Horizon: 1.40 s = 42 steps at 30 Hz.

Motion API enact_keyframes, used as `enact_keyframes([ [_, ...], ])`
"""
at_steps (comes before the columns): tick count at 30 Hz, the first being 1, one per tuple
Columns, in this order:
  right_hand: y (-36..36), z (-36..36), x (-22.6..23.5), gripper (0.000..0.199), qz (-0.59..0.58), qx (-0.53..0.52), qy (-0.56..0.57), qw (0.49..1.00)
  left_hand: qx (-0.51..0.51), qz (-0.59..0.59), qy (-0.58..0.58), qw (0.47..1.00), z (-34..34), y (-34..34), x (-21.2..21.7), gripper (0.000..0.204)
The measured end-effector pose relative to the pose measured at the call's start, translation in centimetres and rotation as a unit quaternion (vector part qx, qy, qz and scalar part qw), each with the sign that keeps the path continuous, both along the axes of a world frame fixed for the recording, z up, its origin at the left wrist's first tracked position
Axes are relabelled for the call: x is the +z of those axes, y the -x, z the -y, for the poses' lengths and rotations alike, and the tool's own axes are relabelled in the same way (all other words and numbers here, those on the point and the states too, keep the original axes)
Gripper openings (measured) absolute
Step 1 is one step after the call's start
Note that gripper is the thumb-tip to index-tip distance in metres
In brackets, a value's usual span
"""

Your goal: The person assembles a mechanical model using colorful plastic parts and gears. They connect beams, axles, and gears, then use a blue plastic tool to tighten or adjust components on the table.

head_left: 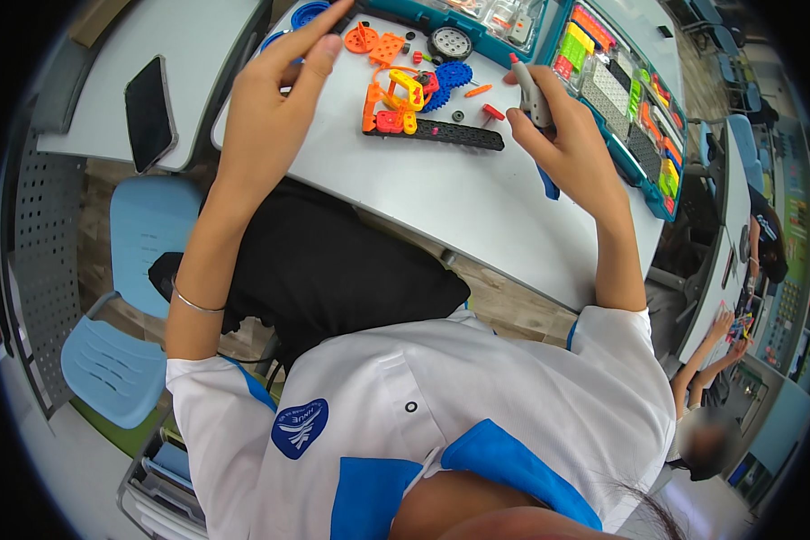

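Observation:
My left hand [283, 99] is raised over the table's left part, index finger and thumb apart, with nothing visible between them. Blue wheels [310, 14] lie partly behind it. My right hand [567, 139] is closed around a grey hand tool [533, 94] with a red tip; a blue piece [547, 183] shows below the palm. Between my hands lies a plastic assembly: a long black beam [454, 133] with orange, red and yellow connectors [407, 90] at its left end. Blue gears [448, 83] sit just behind it. My right hand is beyond the beam's right end.
An open teal case [661, 202] with sorted colourful parts borders the table's back and right. Loose parts include an orange wheel [361, 38], a grey-hubbed wheel [450, 43] and a red peg [492, 112]. A phone [150, 114] lies on the left table. Blue chairs [153, 238] stand left.

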State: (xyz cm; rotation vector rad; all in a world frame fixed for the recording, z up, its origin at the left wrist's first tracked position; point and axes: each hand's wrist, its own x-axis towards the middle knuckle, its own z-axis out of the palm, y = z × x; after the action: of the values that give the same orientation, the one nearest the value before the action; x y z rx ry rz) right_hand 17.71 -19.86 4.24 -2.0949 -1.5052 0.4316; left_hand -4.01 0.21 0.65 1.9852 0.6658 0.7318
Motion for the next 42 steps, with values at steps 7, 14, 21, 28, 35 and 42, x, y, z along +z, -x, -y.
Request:
enact_keyframes([
  [7, -1.0, 0.1, -0.1, 0.049, 0.088, -0.001, 0.12, 0.989, -0.018, -0.049, -0.027, 0.998, -0.6, 0.5, -1.3, 0.038],
  [14, -2.0, 0.1, -1.2, 0.046, 0.075, 0.045, 0.148, 0.985, -0.017, -0.151, -0.039, 0.988, -0.8, 1.8, -1.7, 0.039],
  [21, -2.8, 0.2, -1.7, 0.046, 0.021, 0.035, 0.159, 0.986, -0.037, -0.17, -0.114, 0.978, -1.0, 2.3, -2.6, 0.043],
  [28, -3.6, 1.0, 0.1, 0.048, 0.075, -0.006, 0.172, 0.982, -0.011, -0.187, -0.163, 0.969, -0.6, 2.3, -2.6, 0.053],
  [35, -5.5, 2.6, -0.3, 0.043, 0.118, 0.007, 0.204, 0.972, -0.019, -0.123, -0.288, 0.949, -0.7, 1.8, -2.4, 0.046],
  [42, -4.3, 2.1, -2.9, 0.038, 0.235, 0.028, 0.068, 0.969, -0.158, -0.084, 0.006, 0.984, 1.3, 0.1, -0.7, 0.038],
])
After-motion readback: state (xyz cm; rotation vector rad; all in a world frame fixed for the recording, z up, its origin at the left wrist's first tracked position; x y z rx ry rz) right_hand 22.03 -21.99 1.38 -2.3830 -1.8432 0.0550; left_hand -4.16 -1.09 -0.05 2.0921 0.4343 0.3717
